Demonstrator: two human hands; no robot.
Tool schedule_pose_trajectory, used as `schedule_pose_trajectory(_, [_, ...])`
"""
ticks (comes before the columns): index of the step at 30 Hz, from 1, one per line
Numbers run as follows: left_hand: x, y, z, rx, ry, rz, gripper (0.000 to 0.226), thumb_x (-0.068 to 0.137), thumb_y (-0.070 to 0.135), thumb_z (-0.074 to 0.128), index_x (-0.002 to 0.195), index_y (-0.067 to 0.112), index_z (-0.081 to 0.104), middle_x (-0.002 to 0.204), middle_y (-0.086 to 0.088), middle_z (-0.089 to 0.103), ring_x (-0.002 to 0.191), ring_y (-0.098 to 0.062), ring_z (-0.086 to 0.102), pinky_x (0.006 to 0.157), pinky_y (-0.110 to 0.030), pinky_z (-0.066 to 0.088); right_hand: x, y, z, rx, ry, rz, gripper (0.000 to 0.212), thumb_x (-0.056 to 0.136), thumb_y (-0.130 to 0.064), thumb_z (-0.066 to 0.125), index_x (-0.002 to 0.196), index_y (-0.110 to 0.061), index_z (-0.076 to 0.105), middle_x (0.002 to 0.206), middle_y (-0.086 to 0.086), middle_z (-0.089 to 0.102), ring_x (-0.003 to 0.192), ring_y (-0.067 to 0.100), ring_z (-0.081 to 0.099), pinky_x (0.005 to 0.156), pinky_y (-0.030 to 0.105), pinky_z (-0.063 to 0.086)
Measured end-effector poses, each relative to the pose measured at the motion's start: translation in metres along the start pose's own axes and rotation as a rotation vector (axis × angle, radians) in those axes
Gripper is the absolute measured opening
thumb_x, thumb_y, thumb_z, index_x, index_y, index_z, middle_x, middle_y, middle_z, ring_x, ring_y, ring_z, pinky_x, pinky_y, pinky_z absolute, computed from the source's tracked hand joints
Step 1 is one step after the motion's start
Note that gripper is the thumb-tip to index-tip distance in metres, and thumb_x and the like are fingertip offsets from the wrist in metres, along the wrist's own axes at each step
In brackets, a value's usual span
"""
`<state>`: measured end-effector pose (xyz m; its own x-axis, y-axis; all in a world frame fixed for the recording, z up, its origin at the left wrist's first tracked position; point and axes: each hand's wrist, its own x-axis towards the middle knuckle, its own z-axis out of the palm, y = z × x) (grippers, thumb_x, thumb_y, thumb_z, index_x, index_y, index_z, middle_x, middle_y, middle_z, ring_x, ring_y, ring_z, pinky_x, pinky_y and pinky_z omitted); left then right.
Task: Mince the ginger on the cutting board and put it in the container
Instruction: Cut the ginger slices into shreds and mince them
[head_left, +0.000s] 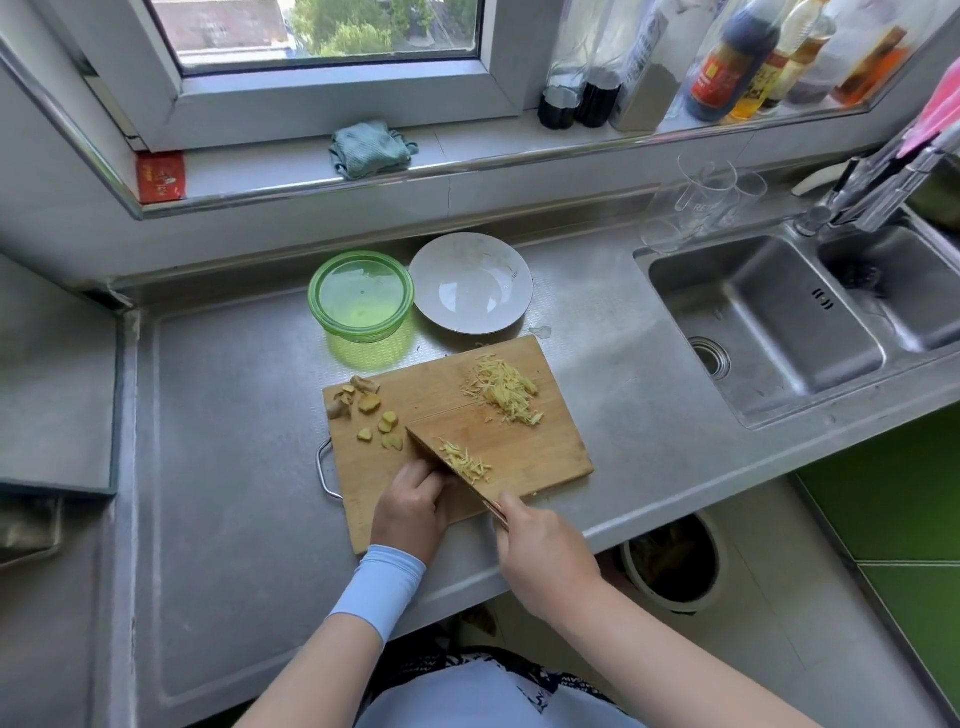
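The right hand (543, 553) is wrapped around the handle of a broad knife (441, 441), thumb along the top. Its blade slants across the near part of the wooden cutting board (431, 384), the flat face tilted upward, with a small clump of ginger shreds (467, 462) on it. The left hand (413, 501), with a pale blue sleeve (379, 587) on its forearm, rests on the board against the blade's left side, fingers curled under; I cannot tell whether they hold anything. Just beyond that hand, a few ginger slices (387, 428) lie loose, and knobbly ginger pieces (356, 397) sit at the board's far left corner. A larger pile of shredded ginger (506, 389) lies toward the far right of the board. Past the board, on the steel counter (234, 441), stands the green container (361, 296), with a white bowl (470, 283) touching its right side. A steel sink (763, 322) lies to the right. On the windowsill are a crumpled cloth (371, 148) and a row of bottles (727, 67).
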<state>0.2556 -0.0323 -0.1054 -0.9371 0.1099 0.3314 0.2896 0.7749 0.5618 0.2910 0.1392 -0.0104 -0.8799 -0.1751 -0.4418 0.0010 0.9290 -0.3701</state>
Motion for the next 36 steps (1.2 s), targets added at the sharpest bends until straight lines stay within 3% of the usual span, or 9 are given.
schedule_pose_trajectory(3, [0.0, 0.001, -0.002, 0.003, 0.001, -0.007, 0.022, 0.084, 0.018, 0.052, 0.077, 0.007, 0.071, 0.078, -0.008, 0.062, 0.073, -0.025, 0.055, 0.061, -0.03, 0.046, 0.007, -0.005, 0.0, 0.005, 0.013, -0.019, 0.006, 0.102, -0.027, 0.039, 0.103, -0.021, 0.037, 0.084, 0.007, 0.062, 0.073, 0.031, 0.058, 0.059, 0.039, 0.043])
schedule_pose_trajectory(7, [-0.001, 0.0, -0.001, -0.026, -0.003, -0.043, 0.013, 0.081, 0.01, 0.059, 0.081, 0.007, 0.072, 0.084, -0.008, 0.065, 0.077, -0.025, 0.057, 0.063, -0.03, 0.048, -0.005, 0.0, -0.002, -0.008, 0.022, -0.02, 0.009, 0.103, -0.028, 0.036, 0.096, -0.025, 0.032, 0.071, -0.001, 0.052, 0.064, 0.027, 0.05, 0.056, 0.039, 0.04])
schedule_pose_trajectory(11, [-0.002, -0.003, 0.003, -0.067, -0.007, -0.038, 0.021, 0.086, 0.014, 0.053, 0.084, 0.006, 0.073, 0.09, -0.007, 0.067, 0.08, -0.026, 0.059, 0.062, -0.032, 0.051, -0.023, 0.01, 0.0, -0.029, 0.027, 0.003, 0.011, 0.105, -0.03, 0.035, 0.095, -0.026, 0.032, 0.065, -0.004, 0.046, 0.057, 0.02, 0.044, 0.047, 0.033, 0.03])
schedule_pose_trajectory(16, [-0.001, -0.001, 0.0, -0.058, 0.019, -0.03, 0.022, 0.086, 0.019, 0.054, 0.08, 0.008, 0.072, 0.082, -0.006, 0.064, 0.076, -0.022, 0.056, 0.064, -0.024, 0.044, 0.0, -0.002, 0.004, -0.025, 0.029, 0.008, 0.006, 0.103, -0.028, 0.038, 0.101, -0.023, 0.038, 0.069, -0.003, 0.048, 0.064, 0.027, 0.049, 0.055, 0.038, 0.038])
schedule_pose_trajectory(21, [-0.001, -0.002, -0.001, -0.061, 0.001, -0.056, 0.014, 0.082, 0.015, 0.059, 0.08, 0.009, 0.072, 0.082, -0.005, 0.065, 0.077, -0.022, 0.056, 0.063, -0.026, 0.045, 0.003, -0.006, 0.003, 0.0, 0.043, -0.013, 0.008, 0.103, -0.028, 0.037, 0.106, -0.021, 0.038, 0.074, 0.0, 0.048, 0.067, 0.029, 0.047, 0.057, 0.038, 0.035])
schedule_pose_trajectory(27, [-0.002, -0.003, 0.0, -0.081, -0.01, -0.044, 0.02, 0.083, 0.016, 0.052, 0.082, 0.009, 0.071, 0.091, -0.003, 0.066, 0.08, -0.023, 0.06, 0.063, -0.028, 0.049, -0.026, 0.01, 0.006, -0.024, 0.027, 0.019, 0.012, 0.105, -0.032, 0.035, 0.096, -0.025, 0.03, 0.065, -0.002, 0.045, 0.055, 0.021, 0.042, 0.047, 0.034, 0.029])
schedule_pose_trajectory(31, [-0.003, -0.004, 0.002, -0.072, -0.005, -0.064, 0.02, 0.086, 0.019, 0.055, 0.081, 0.009, 0.072, 0.085, -0.004, 0.065, 0.078, -0.023, 0.059, 0.062, -0.03, 0.05, -0.009, 0.003, 0.008, -0.007, 0.025, 0.02, 0.007, 0.104, -0.029, 0.037, 0.107, -0.023, 0.037, 0.072, 0.001, 0.051, 0.064, 0.029, 0.05, 0.055, 0.038, 0.04])
schedule_pose_trajectory(36, [-0.004, -0.003, 0.0, -0.073, 0.017, -0.057, 0.021, 0.085, 0.019, 0.054, 0.081, 0.009, 0.072, 0.082, -0.005, 0.065, 0.077, -0.022, 0.057, 0.065, -0.025, 0.044, 0.002, -0.005, 0.003, 0.014, 0.029, 0.008, 0.008, 0.103, -0.028, 0.037, 0.097, -0.024, 0.033, 0.075, 0.004, 0.055, 0.067, 0.033, 0.054, 0.06, 0.042, 0.049])
